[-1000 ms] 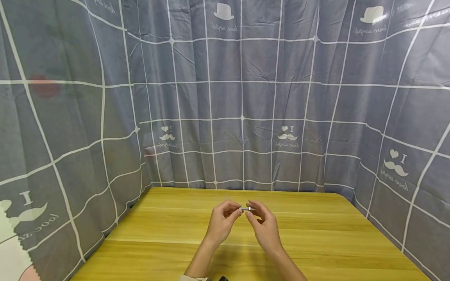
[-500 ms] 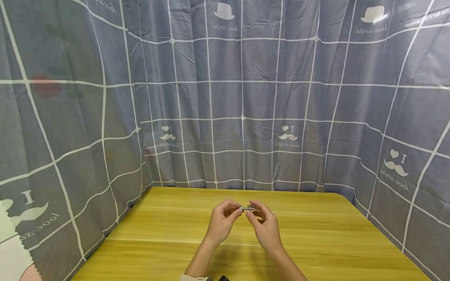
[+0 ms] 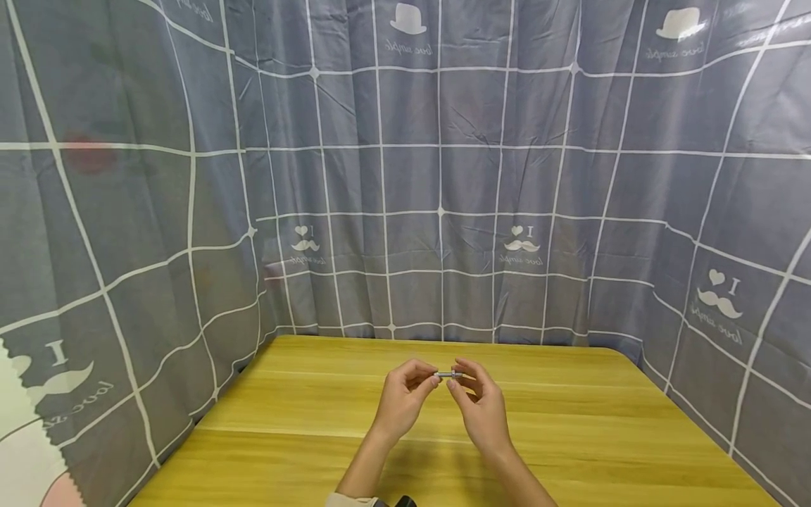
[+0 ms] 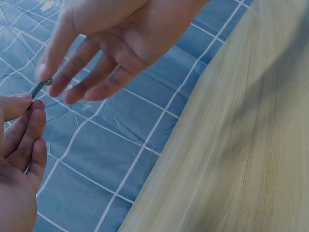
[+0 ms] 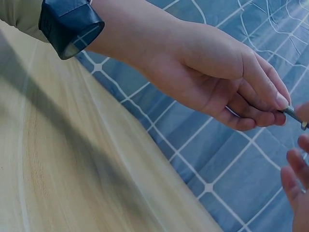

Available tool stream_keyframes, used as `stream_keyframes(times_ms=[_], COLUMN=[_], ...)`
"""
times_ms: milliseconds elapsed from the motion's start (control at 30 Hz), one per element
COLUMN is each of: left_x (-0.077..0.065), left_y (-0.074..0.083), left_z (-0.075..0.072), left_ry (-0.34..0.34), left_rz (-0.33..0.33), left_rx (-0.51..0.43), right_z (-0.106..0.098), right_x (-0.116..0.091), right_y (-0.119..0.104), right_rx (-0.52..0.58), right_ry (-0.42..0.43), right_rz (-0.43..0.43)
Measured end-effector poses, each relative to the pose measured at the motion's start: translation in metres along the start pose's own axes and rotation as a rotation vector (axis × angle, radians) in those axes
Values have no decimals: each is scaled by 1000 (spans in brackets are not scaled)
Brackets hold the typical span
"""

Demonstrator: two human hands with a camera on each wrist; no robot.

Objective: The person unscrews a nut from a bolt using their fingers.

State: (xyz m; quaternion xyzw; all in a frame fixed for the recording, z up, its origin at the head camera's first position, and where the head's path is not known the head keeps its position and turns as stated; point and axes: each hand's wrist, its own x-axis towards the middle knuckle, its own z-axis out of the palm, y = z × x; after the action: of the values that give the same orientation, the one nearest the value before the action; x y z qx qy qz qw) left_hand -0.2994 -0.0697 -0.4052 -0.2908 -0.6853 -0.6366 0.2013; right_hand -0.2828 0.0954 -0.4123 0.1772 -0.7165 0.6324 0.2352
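A small metal bolt [image 3: 445,374] lies roughly level between the hands, above the table. My left hand [image 3: 398,401] pinches one end of it between thumb and fingers. A nut [image 3: 453,374] sits around the shank, towards the right. My right hand [image 3: 484,407] has its thumb and forefinger at this nut, one on each side, while its other fingers are loosely bent. In the left wrist view, the threaded shank of the bolt [image 4: 36,89] shows between the two hands. The nut [image 5: 304,125] is partly in view at the right edge of the right wrist view.
A wood-grain table [image 3: 304,436] lies under the hands. Grey curtains [image 3: 412,176] with white grid lines hang behind it and at both sides. A black device [image 5: 70,24] is strapped on the left wrist, beside a light sleeve [image 5: 21,18].
The right thumb and forefinger have shifted slightly about the nut. The left hand keeps its pinch on the bolt. The whole head view has drifted a little.
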Motion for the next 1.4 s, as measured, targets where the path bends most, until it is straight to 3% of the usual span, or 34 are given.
stream_keyframes(times_ms=[233,667,1067,1400], left_x=[0,0,1,1], left_y=[0,-1,1,0], left_z=[0,1,1,1], left_ry=[0,3,4,10], left_rz=[-10,8,-6,-3], left_rx=[15,9,18,13], right_z=[1,-1,0,0], right_x=[0,0,0,1], right_y=[0,-2,-1,-3], right_rx=[-45,-16,-63,-18], right_ry=[-16,5,9,29], right_rz=[36,-6,54,7])
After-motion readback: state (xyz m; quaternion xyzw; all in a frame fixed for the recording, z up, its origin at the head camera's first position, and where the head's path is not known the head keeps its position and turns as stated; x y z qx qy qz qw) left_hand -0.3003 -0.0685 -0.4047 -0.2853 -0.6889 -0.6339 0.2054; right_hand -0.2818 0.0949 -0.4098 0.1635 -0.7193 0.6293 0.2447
